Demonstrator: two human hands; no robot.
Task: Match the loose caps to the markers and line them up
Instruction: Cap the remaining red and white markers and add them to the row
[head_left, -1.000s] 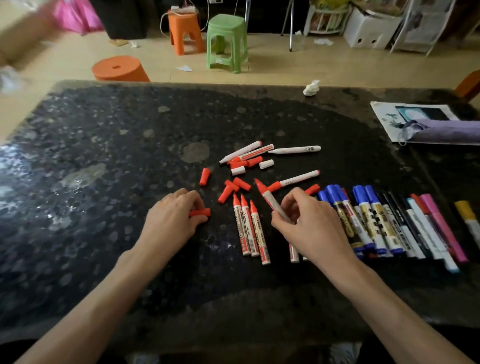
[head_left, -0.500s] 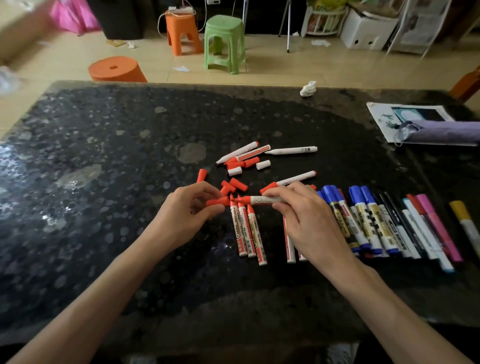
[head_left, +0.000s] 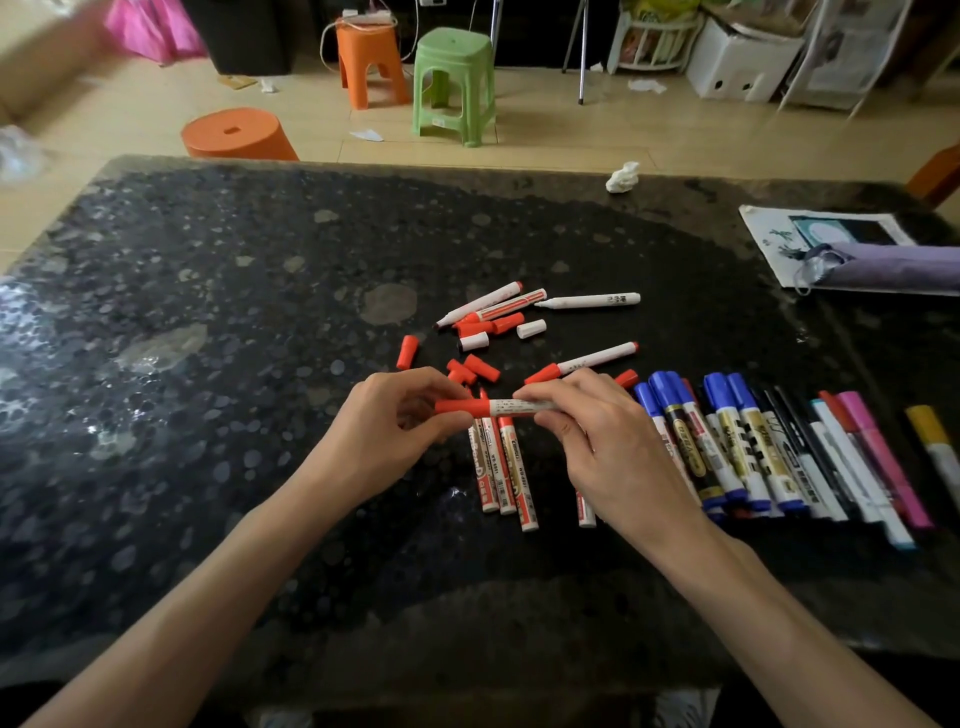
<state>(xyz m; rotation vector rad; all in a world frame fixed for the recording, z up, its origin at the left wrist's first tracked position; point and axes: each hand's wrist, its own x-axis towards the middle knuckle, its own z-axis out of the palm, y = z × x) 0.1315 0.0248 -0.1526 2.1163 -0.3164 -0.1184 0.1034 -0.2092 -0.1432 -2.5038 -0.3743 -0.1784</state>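
Observation:
My right hand holds a red-and-white marker level above the table. My left hand pinches a red cap that sits on the marker's tip. Under my hands lie three uncapped red markers side by side. Loose red caps and two white caps are scattered just beyond, with several uncapped markers. To the right runs a row of capped blue, black, white, pink and yellow markers.
The dark speckled table reaches all round. A printed sheet with a purple pouch lies at the right edge, a crumpled tissue at the far edge. Orange and green stools stand on the floor beyond.
My right hand lifted a marker from the table and turned it level. My left hand brought a red cap from the table and pushed it onto the tip.

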